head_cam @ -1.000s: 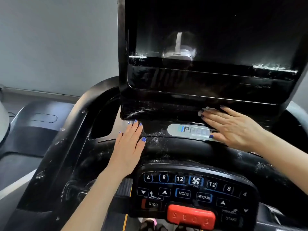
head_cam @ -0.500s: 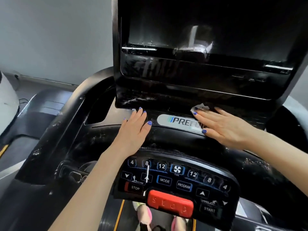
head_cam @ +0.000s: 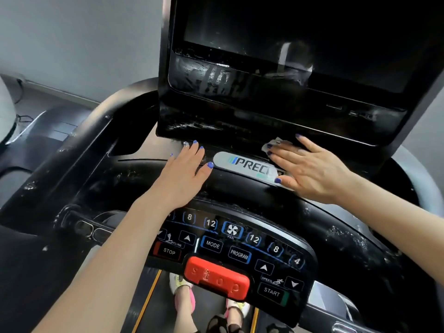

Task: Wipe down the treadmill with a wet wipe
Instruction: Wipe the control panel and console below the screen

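Note:
The black treadmill console (head_cam: 240, 188) fills the view, with a dark screen (head_cam: 300, 44) above and a silver logo plate (head_cam: 242, 163) in the middle. My right hand (head_cam: 310, 167) lies flat with straight fingers, pressing a white wet wipe (head_cam: 274, 145) onto the ledge under the screen, right of the logo plate. Only a corner of the wipe shows past my fingertips. My left hand (head_cam: 185, 171) rests flat and open on the console left of the logo plate, holding nothing. Wet streaks mark the screen's lower frame.
A button panel (head_cam: 240, 246) with a red stop bar (head_cam: 216, 278) sits below my hands. My feet in pink-and-yellow shoes (head_cam: 182, 294) stand on the belt underneath. A grey wall (head_cam: 72, 39) is at the left, and another machine's base (head_cam: 48, 131) lies beside it.
My right hand has slid the wipe slightly leftward along the ledge under the screen. The view has shifted, bringing more of the button panel and my feet into sight. My left hand stays flat.

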{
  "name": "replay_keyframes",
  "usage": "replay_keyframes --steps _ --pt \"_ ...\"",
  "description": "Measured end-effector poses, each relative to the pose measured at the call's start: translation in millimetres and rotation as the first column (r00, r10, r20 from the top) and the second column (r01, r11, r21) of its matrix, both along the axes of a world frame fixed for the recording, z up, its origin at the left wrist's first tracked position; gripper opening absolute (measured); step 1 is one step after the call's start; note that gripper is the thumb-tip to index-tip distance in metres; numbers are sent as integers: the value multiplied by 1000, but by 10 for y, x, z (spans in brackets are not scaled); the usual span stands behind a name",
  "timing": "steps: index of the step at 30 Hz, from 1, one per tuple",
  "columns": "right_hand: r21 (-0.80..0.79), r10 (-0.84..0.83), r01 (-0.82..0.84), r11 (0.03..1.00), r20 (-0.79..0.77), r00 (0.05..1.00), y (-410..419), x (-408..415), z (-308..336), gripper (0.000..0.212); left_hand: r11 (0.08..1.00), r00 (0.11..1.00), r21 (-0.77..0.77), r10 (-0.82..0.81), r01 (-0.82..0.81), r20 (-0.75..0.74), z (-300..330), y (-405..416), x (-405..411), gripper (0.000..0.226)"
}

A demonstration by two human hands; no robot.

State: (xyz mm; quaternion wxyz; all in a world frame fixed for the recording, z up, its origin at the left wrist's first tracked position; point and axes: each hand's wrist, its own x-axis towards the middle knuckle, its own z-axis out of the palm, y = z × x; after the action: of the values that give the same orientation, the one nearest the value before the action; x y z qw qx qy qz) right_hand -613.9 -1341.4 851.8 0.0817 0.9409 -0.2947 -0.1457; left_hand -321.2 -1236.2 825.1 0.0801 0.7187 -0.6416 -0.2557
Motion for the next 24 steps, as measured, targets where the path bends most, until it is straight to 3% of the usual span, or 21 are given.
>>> replay_keyframes --steps 4,12,19,22,24 --pt "-73 -22 22 997 8 1000 -45 35 -27 73 1000 999 3 -22 22 44 -31 -3 -38 64" --pt "209 -174 157 965 67 982 168 -230 -55 97 999 998 -12 -34 35 59 -56 11 -9 63" --pt "-95 -22 37 995 150 988 164 -167 -41 54 995 992 -27 -94 97 89 -26 11 -46 69" --pt "-158 69 -45 986 150 986 157 -209 -28 47 981 982 -65 -183 185 40 49 -1 -158 72" --pt "-123 101 -86 989 128 987 128 -250 -63 62 973 975 -56 -223 224 17 61 -32 -237 71"
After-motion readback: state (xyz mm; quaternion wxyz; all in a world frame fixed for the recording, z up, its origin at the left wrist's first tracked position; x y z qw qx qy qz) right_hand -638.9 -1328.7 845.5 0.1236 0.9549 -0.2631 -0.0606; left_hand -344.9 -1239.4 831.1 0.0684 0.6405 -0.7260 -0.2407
